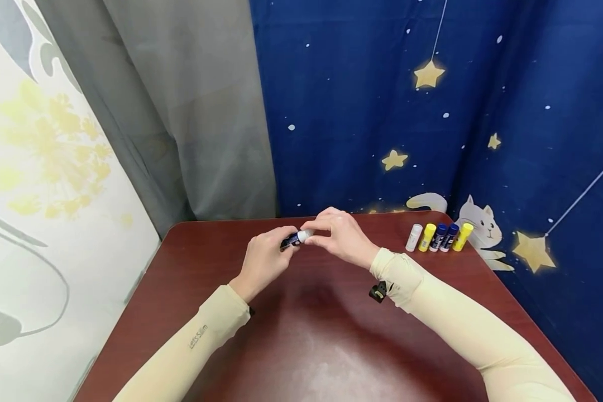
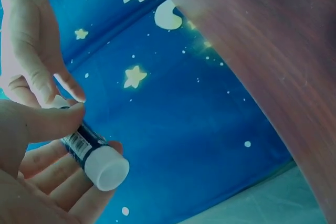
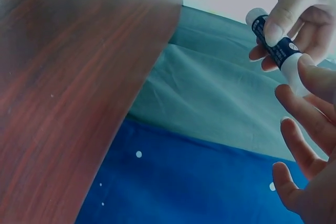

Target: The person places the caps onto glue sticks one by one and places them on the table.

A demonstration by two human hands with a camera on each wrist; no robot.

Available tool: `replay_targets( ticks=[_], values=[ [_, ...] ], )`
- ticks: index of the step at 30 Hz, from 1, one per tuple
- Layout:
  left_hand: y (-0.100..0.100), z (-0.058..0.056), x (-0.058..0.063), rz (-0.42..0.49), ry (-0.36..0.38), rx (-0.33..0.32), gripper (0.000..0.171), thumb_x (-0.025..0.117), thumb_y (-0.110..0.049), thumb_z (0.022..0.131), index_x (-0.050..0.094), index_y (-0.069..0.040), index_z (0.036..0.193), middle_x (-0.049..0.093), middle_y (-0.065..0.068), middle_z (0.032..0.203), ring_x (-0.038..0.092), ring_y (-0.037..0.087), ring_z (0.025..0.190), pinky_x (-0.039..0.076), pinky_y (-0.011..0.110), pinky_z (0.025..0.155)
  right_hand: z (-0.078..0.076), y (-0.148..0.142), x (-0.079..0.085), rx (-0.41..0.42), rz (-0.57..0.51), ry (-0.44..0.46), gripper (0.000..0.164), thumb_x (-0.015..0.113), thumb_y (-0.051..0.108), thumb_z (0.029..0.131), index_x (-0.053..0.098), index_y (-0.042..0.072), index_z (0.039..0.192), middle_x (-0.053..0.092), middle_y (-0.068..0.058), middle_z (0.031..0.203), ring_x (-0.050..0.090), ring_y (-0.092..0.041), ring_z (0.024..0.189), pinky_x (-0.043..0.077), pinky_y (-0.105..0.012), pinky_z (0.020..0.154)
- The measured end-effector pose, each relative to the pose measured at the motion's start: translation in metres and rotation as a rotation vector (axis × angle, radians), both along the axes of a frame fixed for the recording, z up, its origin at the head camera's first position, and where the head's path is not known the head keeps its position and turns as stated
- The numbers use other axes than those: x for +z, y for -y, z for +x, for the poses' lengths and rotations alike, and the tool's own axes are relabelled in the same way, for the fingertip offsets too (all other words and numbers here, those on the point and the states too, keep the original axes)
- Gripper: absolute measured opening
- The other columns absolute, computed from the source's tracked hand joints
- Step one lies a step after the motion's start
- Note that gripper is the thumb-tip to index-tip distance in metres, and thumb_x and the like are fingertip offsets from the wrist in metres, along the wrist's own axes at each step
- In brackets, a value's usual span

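Observation:
Over the far part of the table, my left hand (image 1: 267, 257) grips a glue stick (image 1: 295, 239) with a dark blue label and white ends. Its thumb lies across the label, and the other fingers pass beneath, as the left wrist view shows. The right hand (image 1: 343, 234) comes from the other side and pinches one white end (image 3: 294, 74) between thumb and forefinger, its remaining fingers spread. A barcode shows on the label in the left wrist view, beside the opposite white end (image 2: 107, 168). The glue stick is tilted in both hands.
At the table's far right, several sticks stand in a row: a white one (image 1: 414, 238), yellow ones such as the end one (image 1: 463, 237), and dark blue ones (image 1: 438, 238). The reddish-brown table (image 1: 201, 262) ends at a grey curtain (image 1: 216, 111) and a blue star-patterned curtain (image 1: 341, 111).

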State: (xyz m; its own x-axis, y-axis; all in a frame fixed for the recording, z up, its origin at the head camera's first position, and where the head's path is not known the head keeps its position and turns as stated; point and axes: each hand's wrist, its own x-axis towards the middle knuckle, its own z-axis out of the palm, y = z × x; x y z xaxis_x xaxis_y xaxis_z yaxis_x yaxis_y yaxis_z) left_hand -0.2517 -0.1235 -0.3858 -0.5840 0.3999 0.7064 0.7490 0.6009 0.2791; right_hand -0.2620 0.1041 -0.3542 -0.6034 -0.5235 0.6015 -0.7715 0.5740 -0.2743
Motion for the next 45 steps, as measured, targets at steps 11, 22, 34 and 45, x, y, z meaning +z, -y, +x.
replay_targets(
  ticks=[11, 22, 34, 45],
  values=[
    [0.009, -0.007, 0.002, -0.033, 0.055, 0.060, 0.041, 0.082, -0.030, 0.085, 0.071, -0.015, 0.122, 0.064, 0.000, 0.123, 0.066, 0.017, 0.097, 0.056, 0.039, 0.076, -0.008, -0.029, 0.014, -0.083, 0.054, -0.018, 0.026, 0.083, 0.027, 0.085, 0.078, 0.025, 0.111, 0.070, 0.013, 0.093, 0.056, -0.011, 0.096, 0.047, -0.034, 0.078],
    [0.016, -0.006, 0.000, -0.007, 0.089, 0.072, 0.043, 0.075, -0.035, 0.090, 0.068, -0.016, 0.129, 0.061, 0.005, 0.132, 0.063, 0.022, 0.114, 0.053, 0.047, 0.090, -0.017, -0.079, 0.026, -0.182, 0.133, -0.032, 0.027, 0.083, 0.025, 0.086, 0.077, 0.027, 0.112, 0.072, 0.011, 0.099, 0.057, -0.014, 0.098, 0.046, -0.038, 0.079],
    [0.020, -0.004, 0.001, 0.032, 0.077, 0.069, 0.045, 0.073, -0.036, 0.092, 0.066, -0.015, 0.131, 0.060, 0.006, 0.133, 0.062, 0.022, 0.114, 0.053, 0.048, 0.087, -0.032, -0.128, 0.040, -0.309, 0.264, -0.019, 0.026, 0.082, 0.022, 0.086, 0.078, 0.023, 0.111, 0.075, 0.004, 0.102, 0.058, -0.022, 0.104, 0.042, -0.047, 0.087],
    [0.024, -0.003, 0.003, 0.015, 0.112, 0.089, 0.054, 0.073, -0.041, 0.091, 0.061, -0.018, 0.138, 0.056, 0.005, 0.139, 0.058, 0.023, 0.121, 0.051, 0.052, 0.091, -0.051, -0.166, 0.028, -0.401, 0.346, 0.043, 0.025, 0.081, 0.023, 0.086, 0.079, 0.021, 0.111, 0.075, 0.000, 0.104, 0.058, -0.029, 0.104, 0.041, -0.053, 0.084]
  ],
)
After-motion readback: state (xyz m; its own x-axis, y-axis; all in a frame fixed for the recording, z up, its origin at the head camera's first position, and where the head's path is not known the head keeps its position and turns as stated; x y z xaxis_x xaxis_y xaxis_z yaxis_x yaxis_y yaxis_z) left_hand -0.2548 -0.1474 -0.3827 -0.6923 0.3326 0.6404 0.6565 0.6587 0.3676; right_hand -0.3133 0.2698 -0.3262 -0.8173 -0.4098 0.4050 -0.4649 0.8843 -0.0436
